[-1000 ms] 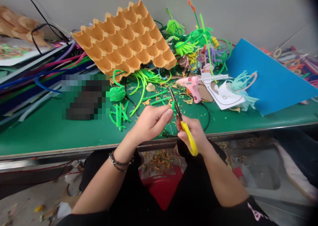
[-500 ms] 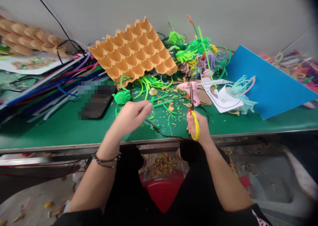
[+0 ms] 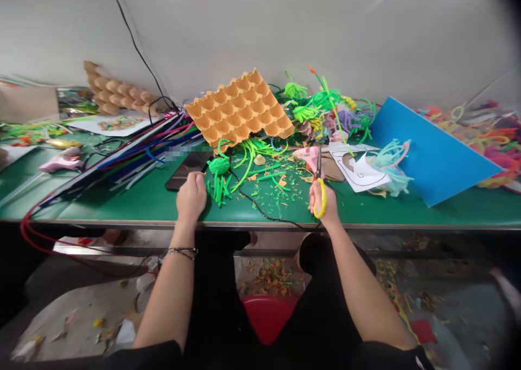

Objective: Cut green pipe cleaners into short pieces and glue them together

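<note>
My right hand [image 3: 328,203] grips scissors [image 3: 320,196] with yellow handles, blades pointing away from me. Just beyond them lies a pink glue gun [image 3: 308,155]. My left hand [image 3: 191,197] is closed at the near right edge of a dark phone [image 3: 179,182]; its fingertips are partly hidden, and I cannot make out anything in them. Right of that hand sits a green pipe-cleaner bundle [image 3: 220,166] with short strands hanging from it. Loose cut green pipe cleaners [image 3: 266,170] and small green clippings lie between my hands.
Behind stands a cardboard egg tray [image 3: 242,109], with a heap of coloured pipe cleaners [image 3: 321,101] beside it. A blue board [image 3: 427,153] leans at right, near cut white paper [image 3: 358,169]. Long pipe cleaners [image 3: 134,150] lie at left. A black cable [image 3: 264,214] crosses the green table [image 3: 358,210].
My left hand has moved left and back from the cut green strands to the phone. My right hand still holds the scissors in about the same place. The view has tilted up and turned left.
</note>
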{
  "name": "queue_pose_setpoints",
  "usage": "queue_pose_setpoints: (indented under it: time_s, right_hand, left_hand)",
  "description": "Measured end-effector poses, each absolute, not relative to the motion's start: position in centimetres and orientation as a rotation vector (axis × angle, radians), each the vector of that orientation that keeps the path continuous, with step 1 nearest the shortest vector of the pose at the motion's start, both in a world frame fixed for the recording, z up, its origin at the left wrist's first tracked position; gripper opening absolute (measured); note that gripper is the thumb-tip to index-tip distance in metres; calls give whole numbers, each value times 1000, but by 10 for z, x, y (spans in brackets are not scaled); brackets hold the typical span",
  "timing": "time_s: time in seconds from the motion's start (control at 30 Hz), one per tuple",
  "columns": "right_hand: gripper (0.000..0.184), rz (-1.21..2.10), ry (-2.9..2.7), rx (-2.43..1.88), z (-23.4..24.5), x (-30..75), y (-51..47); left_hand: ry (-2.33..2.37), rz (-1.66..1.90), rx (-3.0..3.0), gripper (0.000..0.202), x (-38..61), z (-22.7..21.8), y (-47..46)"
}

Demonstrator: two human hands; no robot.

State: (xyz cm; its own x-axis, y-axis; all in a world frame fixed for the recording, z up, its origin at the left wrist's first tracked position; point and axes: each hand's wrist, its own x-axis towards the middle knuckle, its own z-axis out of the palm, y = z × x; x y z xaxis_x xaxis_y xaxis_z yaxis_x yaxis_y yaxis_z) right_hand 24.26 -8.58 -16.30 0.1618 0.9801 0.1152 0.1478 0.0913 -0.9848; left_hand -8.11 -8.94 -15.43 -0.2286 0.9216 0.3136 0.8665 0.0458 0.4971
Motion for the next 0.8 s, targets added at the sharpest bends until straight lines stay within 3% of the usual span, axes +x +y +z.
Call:
queue_pose_setpoints:
  time_s: [0.2,0.8]
  right_hand:
    - [51,954,-1170,-1246,-167,244,-80]
    - [50,925,-1158,-1169,-162,243,-84]
  left_hand:
    - [2091,1009,2179,36,-74,-168,-85]
    - [2089,1183,2095,30,-77,-172,-72]
